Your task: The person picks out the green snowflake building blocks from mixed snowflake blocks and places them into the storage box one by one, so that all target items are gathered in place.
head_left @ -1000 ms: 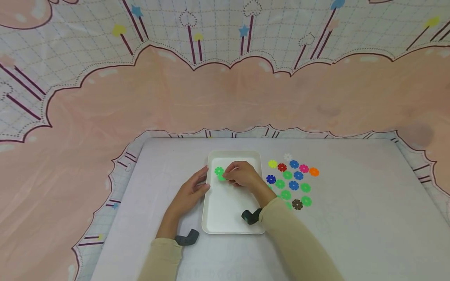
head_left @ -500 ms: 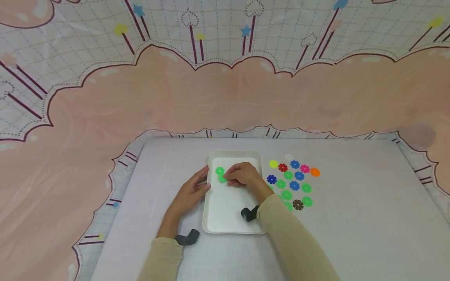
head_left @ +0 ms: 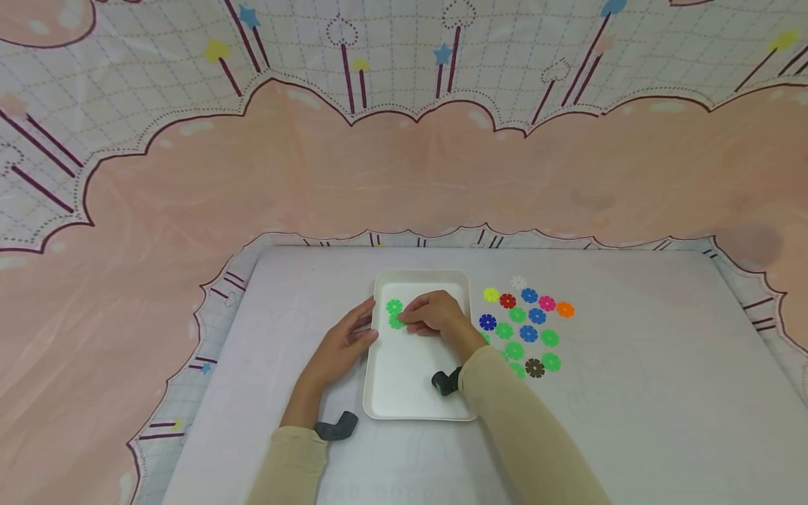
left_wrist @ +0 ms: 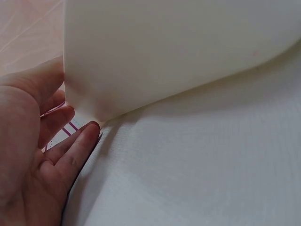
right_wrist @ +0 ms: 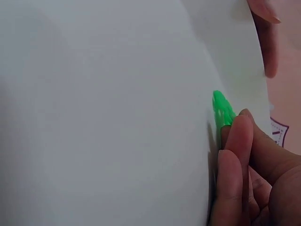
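Observation:
My right hand [head_left: 437,312] is over the white tray [head_left: 410,379], pinching a green notched plastic disc [head_left: 395,321] between thumb and fingertips. A second green disc [head_left: 394,306] lies in the tray just behind it. In the right wrist view the pinched green disc [right_wrist: 222,108] appears nearly edge-on, tilted above the tray floor. At the tray's left side my left hand [head_left: 337,353] rests with loosely bent fingers. Its fingers [left_wrist: 87,141] touch the tray's outer wall [left_wrist: 141,52] in the left wrist view, without curling round it.
Right of the tray lie several loose notched discs: green ones [head_left: 550,338], blue ones [head_left: 528,334], a brown one [head_left: 534,368], an orange one [head_left: 565,309], a yellow one [head_left: 491,294]. The right forearm hides some. A white cloth covers the table [head_left: 663,393]; a patterned curtain [head_left: 442,168] hangs behind.
The pinched green disc has shifted very slightly within the tray, and the right wrist has moved a little leftward. The left hand and the loose discs stay put.

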Demonstrator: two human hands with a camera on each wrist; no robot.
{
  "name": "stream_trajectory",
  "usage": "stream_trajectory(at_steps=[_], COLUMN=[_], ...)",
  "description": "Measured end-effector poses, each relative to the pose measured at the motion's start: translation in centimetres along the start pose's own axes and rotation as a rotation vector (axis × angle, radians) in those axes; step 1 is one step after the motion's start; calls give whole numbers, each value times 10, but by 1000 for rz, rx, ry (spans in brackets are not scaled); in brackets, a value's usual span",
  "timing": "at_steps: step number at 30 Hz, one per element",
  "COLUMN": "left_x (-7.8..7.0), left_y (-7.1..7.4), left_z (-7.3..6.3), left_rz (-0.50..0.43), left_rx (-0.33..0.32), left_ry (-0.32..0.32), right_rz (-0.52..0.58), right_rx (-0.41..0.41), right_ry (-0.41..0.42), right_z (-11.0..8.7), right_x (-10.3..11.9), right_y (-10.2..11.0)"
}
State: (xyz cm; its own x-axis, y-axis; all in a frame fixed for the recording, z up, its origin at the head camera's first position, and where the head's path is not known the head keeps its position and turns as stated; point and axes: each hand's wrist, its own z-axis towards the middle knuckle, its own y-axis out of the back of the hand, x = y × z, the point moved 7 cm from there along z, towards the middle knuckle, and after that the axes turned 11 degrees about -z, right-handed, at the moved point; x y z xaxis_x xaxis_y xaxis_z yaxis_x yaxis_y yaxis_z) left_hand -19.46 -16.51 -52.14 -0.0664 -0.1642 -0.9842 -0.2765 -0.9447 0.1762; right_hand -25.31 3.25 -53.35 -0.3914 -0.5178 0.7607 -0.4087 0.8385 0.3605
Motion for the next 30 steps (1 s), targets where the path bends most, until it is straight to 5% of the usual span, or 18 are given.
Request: stream_trajectory(at_steps=[30], left_x=[0], left_y=[1], left_z=[-1], left_rz=[-2], left_rx=[14], left_ry=[-15], right_rz=[-73], right_rx=[-78], right_ry=[-50], right_z=[3], right_x=[0], right_y=[-2])
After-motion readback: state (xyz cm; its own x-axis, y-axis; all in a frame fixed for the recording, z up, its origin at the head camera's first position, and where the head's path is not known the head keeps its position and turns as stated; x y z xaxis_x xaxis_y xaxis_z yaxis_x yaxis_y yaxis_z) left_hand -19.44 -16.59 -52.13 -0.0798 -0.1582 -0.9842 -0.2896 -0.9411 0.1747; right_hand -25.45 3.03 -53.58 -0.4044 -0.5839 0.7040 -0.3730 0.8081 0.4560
